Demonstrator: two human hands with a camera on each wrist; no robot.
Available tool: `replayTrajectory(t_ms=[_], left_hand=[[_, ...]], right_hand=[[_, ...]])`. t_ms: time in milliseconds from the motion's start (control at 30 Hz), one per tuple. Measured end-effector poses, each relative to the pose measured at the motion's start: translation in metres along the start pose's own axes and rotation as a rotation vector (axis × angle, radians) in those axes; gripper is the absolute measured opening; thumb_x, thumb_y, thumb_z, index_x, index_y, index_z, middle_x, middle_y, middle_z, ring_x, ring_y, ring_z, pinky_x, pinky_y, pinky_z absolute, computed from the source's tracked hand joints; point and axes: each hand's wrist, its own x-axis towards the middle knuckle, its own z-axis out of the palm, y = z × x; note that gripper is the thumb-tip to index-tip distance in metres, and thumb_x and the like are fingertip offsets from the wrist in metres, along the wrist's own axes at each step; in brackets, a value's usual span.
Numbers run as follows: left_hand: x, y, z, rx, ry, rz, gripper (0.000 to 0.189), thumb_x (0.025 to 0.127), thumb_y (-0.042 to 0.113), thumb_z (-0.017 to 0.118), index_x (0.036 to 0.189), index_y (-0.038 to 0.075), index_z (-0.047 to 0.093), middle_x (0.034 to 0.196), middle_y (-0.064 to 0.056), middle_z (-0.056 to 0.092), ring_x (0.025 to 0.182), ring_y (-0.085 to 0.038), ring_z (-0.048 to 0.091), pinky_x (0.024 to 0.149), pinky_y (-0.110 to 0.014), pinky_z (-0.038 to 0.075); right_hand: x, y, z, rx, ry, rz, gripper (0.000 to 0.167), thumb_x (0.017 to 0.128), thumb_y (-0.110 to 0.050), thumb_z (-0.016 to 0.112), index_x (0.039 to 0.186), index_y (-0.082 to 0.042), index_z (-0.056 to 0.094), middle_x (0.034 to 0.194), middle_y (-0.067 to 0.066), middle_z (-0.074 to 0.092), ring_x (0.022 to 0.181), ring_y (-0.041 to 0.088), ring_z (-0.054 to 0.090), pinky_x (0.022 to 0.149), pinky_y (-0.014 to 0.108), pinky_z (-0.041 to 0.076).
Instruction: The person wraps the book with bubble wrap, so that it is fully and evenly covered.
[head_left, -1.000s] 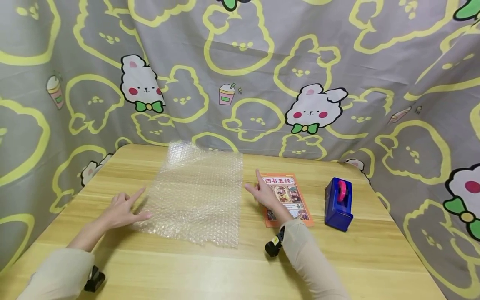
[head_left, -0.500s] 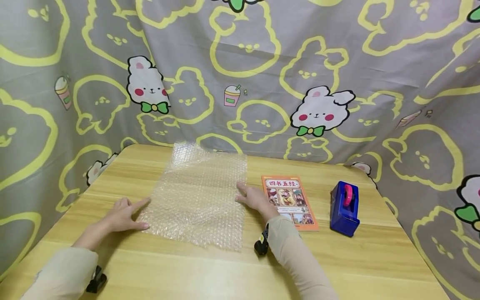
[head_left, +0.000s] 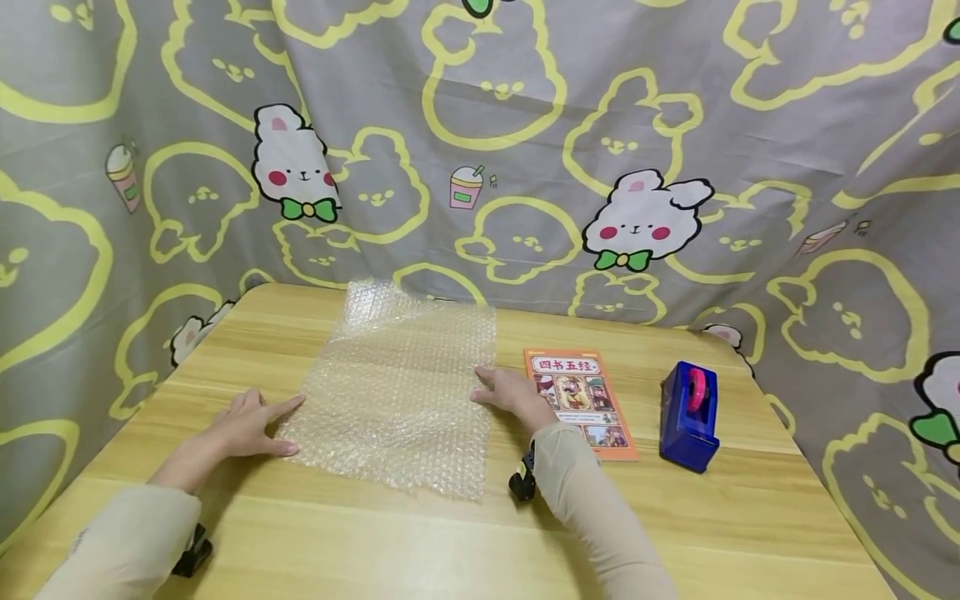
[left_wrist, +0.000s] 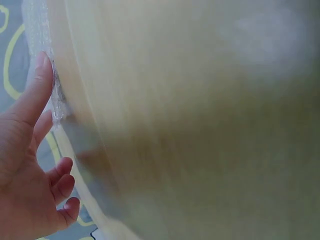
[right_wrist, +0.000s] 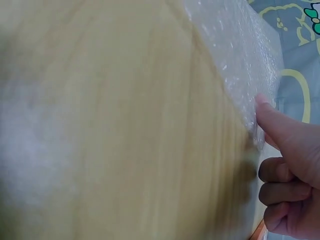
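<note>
Forefingers and thumbs of the left hand and right hand stood apart, touching opposite edges of the clear plastic bubble-wrap sheet. It seemed laid out but unfolded on the yellowish wooden table, beside the orange-covered book.

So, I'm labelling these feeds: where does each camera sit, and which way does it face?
Head: worn on the head, facing forward and down at the bubble wrap, book and tape dispenser on the table, patterned curtain behind; left hand, right hand and sleeves show.
Left wrist: worn there, looking along the left hand at the bubble wrap's edge and the table; only that hand shows.
Right wrist: worn there, looking along the right hand at the opposite edge; only that hand shows.
Shared: both wrist views show bubble wrap, table and curtain.
</note>
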Motion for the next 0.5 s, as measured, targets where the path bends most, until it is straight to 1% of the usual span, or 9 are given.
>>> replayTrajectory(t_ms=[67, 133, 233, 300, 367, 500], left_hand=[[0.001, 0.000, -0.001, 0.004, -0.013, -0.005, 0.087, 0.065, 0.054, 0.072, 0.132, 0.006, 0.046, 0.083, -0.013, 0.035, 0.076, -0.026, 0.033, 0.057, -0.031, 0.026], [0.002, 0.000, -0.002, 0.007, -0.025, -0.010, 0.088, 0.064, 0.055, 0.072, 0.132, 0.006, 0.045, 0.083, -0.013, 0.035, 0.076, -0.027, 0.032, 0.058, -0.031, 0.026], [0.005, 0.000, -0.003, 0.010, -0.040, -0.014, 0.090, 0.062, 0.057, 0.072, 0.132, 0.007, 0.046, 0.084, -0.014, 0.036, 0.077, -0.027, 0.032, 0.058, -0.032, 0.026], [0.007, -0.001, -0.004, 0.016, -0.047, -0.013, 0.091, 0.062, 0.058, 0.072, 0.133, 0.007, 0.045, 0.084, -0.014, 0.036, 0.078, -0.028, 0.032, 0.059, -0.032, 0.026], [0.010, -0.001, -0.004, 0.024, -0.056, -0.008, 0.092, 0.061, 0.059, 0.071, 0.133, 0.007, 0.045, 0.084, -0.014, 0.035, 0.077, -0.027, 0.031, 0.059, -0.031, 0.025], [0.017, 0.000, -0.006, 0.034, -0.077, 0.004, 0.092, 0.062, 0.058, 0.071, 0.134, 0.008, 0.044, 0.082, -0.010, 0.031, 0.074, -0.025, 0.028, 0.058, -0.030, 0.021]], right_hand=[[-0.001, 0.000, 0.001, -0.003, 0.009, 0.011, 0.061, 0.087, -0.047, 0.054, 0.140, -0.021, 0.037, 0.139, 0.008, 0.043, 0.123, 0.030, 0.044, 0.095, 0.044, 0.041], [-0.003, 0.000, 0.002, -0.010, 0.018, 0.026, 0.061, 0.087, -0.048, 0.054, 0.140, -0.022, 0.038, 0.139, 0.007, 0.043, 0.122, 0.031, 0.045, 0.088, 0.045, 0.046], [-0.007, 0.000, 0.004, -0.018, 0.029, 0.047, 0.062, 0.086, -0.049, 0.055, 0.139, -0.024, 0.038, 0.139, 0.006, 0.043, 0.120, 0.032, 0.047, 0.081, 0.048, 0.048], [-0.009, 0.000, 0.004, -0.018, 0.034, 0.057, 0.062, 0.086, -0.050, 0.055, 0.139, -0.023, 0.038, 0.139, 0.007, 0.043, 0.119, 0.033, 0.048, 0.080, 0.050, 0.048], [-0.011, 0.000, 0.005, -0.015, 0.042, 0.064, 0.063, 0.085, -0.050, 0.055, 0.140, -0.022, 0.038, 0.139, 0.008, 0.043, 0.119, 0.034, 0.047, 0.084, 0.052, 0.046], [-0.018, 0.000, 0.007, -0.009, 0.051, 0.091, 0.064, 0.085, -0.050, 0.055, 0.140, -0.022, 0.038, 0.138, 0.008, 0.044, 0.118, 0.035, 0.048, 0.084, 0.054, 0.045]])
